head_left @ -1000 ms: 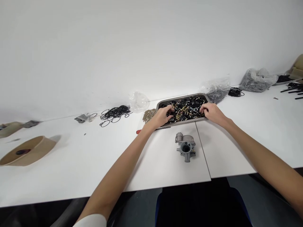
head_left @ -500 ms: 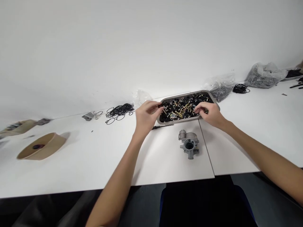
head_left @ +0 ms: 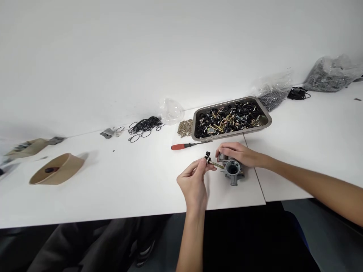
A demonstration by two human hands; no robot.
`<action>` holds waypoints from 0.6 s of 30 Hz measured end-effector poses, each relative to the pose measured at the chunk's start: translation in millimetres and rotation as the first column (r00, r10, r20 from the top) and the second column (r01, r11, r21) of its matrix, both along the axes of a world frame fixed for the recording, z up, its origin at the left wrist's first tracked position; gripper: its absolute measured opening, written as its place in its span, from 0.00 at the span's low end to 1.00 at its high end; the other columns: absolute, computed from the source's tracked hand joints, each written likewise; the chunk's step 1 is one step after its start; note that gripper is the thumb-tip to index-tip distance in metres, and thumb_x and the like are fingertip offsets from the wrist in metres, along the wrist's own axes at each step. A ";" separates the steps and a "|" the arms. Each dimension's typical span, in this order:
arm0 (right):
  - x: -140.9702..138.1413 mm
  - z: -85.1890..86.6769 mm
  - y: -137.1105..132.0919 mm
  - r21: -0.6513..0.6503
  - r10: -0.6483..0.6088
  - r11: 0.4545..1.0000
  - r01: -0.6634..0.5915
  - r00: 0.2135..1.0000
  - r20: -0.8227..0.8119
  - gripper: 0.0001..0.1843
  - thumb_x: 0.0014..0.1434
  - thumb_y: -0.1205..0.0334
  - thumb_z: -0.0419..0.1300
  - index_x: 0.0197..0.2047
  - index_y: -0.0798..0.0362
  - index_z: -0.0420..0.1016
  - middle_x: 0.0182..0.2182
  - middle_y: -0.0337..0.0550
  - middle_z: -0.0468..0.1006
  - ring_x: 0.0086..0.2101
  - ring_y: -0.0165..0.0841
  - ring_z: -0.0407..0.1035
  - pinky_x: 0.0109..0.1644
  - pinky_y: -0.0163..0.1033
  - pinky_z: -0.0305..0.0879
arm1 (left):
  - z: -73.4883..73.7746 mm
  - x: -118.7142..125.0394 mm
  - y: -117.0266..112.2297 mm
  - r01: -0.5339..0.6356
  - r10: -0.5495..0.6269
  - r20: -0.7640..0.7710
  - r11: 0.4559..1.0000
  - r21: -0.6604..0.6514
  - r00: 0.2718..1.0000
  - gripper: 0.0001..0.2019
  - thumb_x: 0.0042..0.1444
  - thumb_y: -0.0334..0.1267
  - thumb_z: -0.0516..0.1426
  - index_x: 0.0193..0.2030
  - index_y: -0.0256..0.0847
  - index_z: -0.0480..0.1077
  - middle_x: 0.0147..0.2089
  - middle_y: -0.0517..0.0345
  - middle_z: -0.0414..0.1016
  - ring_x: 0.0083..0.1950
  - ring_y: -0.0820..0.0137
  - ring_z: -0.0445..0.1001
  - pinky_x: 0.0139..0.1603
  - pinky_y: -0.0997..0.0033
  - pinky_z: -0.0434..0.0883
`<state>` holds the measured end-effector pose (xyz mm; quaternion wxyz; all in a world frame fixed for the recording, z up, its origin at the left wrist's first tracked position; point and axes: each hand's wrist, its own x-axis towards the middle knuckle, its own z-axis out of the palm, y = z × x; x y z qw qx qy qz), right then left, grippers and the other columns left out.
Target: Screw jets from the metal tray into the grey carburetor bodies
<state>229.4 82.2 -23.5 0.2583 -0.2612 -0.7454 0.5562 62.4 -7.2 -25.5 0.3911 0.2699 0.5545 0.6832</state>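
Observation:
My left hand (head_left: 195,177) pinches a small part with a black and silver head and a thin brass-coloured stem (head_left: 217,164). Its stem points right, toward the grey metal carburetor (head_left: 233,173); whether the tip touches it I cannot tell. Over the back of the carburetor my right hand (head_left: 238,153) is closed, gripping its rounded top, which the fingers partly hide. The carburetor's round bore faces me. Behind both hands stands a metal tray (head_left: 267,120) full of loose black, silver and brass-coloured parts. A screwdriver with a red handle (head_left: 177,147) lies in front of the tray.
Small brass-coloured pieces (head_left: 185,128) are heaped left of the tray. Further left lie black rubber rings (head_left: 146,125) and a cardboard bowl (head_left: 66,170). Plastic bags of parts (head_left: 331,73) line the wall at right. A person's dark-trousered legs (head_left: 93,241) show below the table edge.
Both hands have come away from the tray toward the carburetor. My left hand now shows the stemmed part in its fingers, and my right hand has taken hold of the carburetor.

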 end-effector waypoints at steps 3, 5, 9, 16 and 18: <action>-0.5 0.7 -0.7 -0.021 0.008 1.000 -0.009 1.000 -0.019 0.26 0.71 0.40 0.51 0.43 0.55 0.76 0.41 0.45 0.77 0.41 0.34 0.69 0.48 0.39 0.63 | 2.2 -4.4 1.1 -0.041 0.041 0.037 0.999 0.004 0.998 0.09 0.42 0.39 0.71 0.25 0.36 0.80 0.21 0.56 0.78 0.24 0.71 0.76 0.36 0.66 0.78; -0.5 1.5 -1.6 -0.043 0.008 0.999 -0.009 1.000 -0.026 0.25 0.71 0.41 0.51 0.43 0.55 0.76 0.40 0.45 0.76 0.40 0.33 0.70 0.46 0.38 0.64 | 1.1 -7.2 0.3 -0.041 0.041 0.052 0.999 -0.003 0.998 0.10 0.42 0.39 0.72 0.24 0.36 0.80 0.21 0.56 0.77 0.24 0.71 0.76 0.35 0.67 0.77; 0.1 2.0 -2.6 -0.057 0.000 0.998 -0.002 0.999 -0.033 0.23 0.72 0.44 0.52 0.43 0.55 0.76 0.39 0.44 0.77 0.40 0.33 0.70 0.46 0.38 0.64 | -3.5 -7.7 -2.6 -0.018 0.020 0.077 1.000 -0.022 0.997 0.11 0.41 0.40 0.72 0.23 0.35 0.80 0.21 0.56 0.77 0.24 0.71 0.76 0.36 0.67 0.78; 0.1 -1.7 -1.1 0.000 -0.011 1.000 0.011 1.000 -0.019 0.24 0.74 0.46 0.49 0.44 0.55 0.77 0.40 0.45 0.77 0.40 0.32 0.69 0.48 0.38 0.62 | -11.0 -2.0 -6.6 -0.055 0.070 0.171 0.994 -0.089 0.983 0.14 0.36 0.42 0.75 0.23 0.34 0.79 0.21 0.54 0.78 0.25 0.71 0.77 0.36 0.68 0.77; -0.1 -1.8 -1.4 -0.011 -0.018 1.000 0.017 1.000 -0.023 0.24 0.74 0.45 0.49 0.44 0.55 0.77 0.40 0.44 0.77 0.39 0.32 0.69 0.47 0.38 0.62 | -13.2 0.2 -7.0 -0.063 0.080 0.200 0.994 -0.090 0.977 0.15 0.36 0.43 0.75 0.23 0.34 0.79 0.22 0.53 0.78 0.25 0.70 0.78 0.35 0.68 0.77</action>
